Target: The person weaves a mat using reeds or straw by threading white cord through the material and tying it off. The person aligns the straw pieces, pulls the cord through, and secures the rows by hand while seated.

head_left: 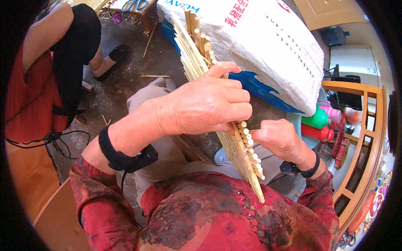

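1. Head view: the left hand (205, 102) wraps over the middle of a bamboo mat (234, 138) slanting across the lap.
2. The right hand (278, 138) pinches the mat's right edge.
3. A white sack (268, 46) lies behind.

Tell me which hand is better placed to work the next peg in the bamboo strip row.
Right, probably. The right hand sits beside the pegs, its fingers at the row. The left hand is wrapped around the strip bundle, steadying it, so it looks less free.
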